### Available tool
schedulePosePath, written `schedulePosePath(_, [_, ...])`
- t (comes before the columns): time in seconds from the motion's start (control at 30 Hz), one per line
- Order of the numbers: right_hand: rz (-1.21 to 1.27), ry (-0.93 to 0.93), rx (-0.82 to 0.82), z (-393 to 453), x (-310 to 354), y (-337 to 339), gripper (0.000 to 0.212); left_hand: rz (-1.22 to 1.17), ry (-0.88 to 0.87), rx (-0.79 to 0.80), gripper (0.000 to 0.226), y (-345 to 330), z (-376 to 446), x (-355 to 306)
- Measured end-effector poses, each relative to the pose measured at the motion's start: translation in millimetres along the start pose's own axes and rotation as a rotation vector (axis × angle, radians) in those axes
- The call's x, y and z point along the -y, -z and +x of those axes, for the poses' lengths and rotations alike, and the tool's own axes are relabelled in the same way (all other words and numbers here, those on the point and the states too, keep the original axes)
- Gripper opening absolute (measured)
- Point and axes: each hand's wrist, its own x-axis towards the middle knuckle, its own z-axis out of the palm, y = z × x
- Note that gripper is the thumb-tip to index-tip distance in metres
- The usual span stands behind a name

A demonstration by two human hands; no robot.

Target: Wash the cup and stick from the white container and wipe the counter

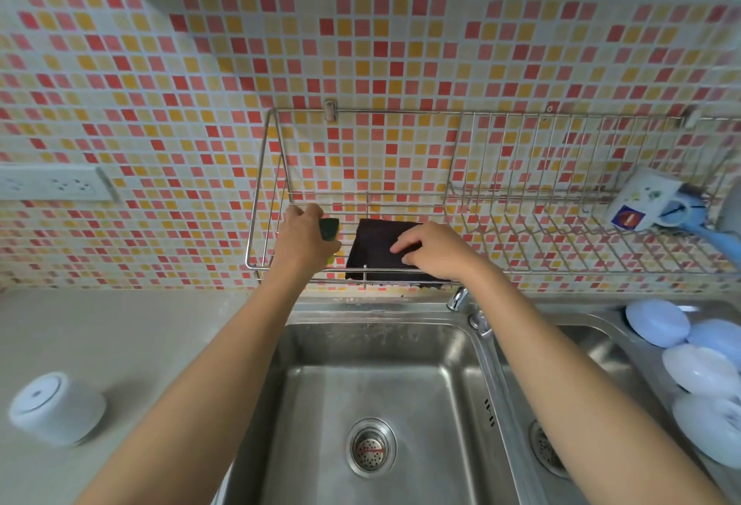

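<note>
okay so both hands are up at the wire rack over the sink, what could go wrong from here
1. The left hand grips a green sponge at the wire rack edge; it could slip into the sink.
2. The right hand rests on the dark cloth, which overhangs the rack's front and may snag on the wires when pulled.

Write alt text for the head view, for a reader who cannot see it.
Over a steel sink, the left hand holds a green sponge at a wire wall rack while the right hand rests on a dark cloth lying in it. A white mug lies on the rack's right; an upturned white container sits on the counter.
</note>
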Motion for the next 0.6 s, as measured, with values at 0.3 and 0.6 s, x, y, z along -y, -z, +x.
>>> schedulePosePath(0.3, [-0.154,0.06,-0.251,-12.9,4.2,-8.7,0.023,0.213,-0.062,-0.124,0.064,-8.9,-9.5,4.5])
schedulePosePath(0.6, [-0.478,-0.049,-0.421,-42.9,10.4,-45.6,0.052,0.42,-0.27,0.078,0.065,-0.6,-76.1,32.0])
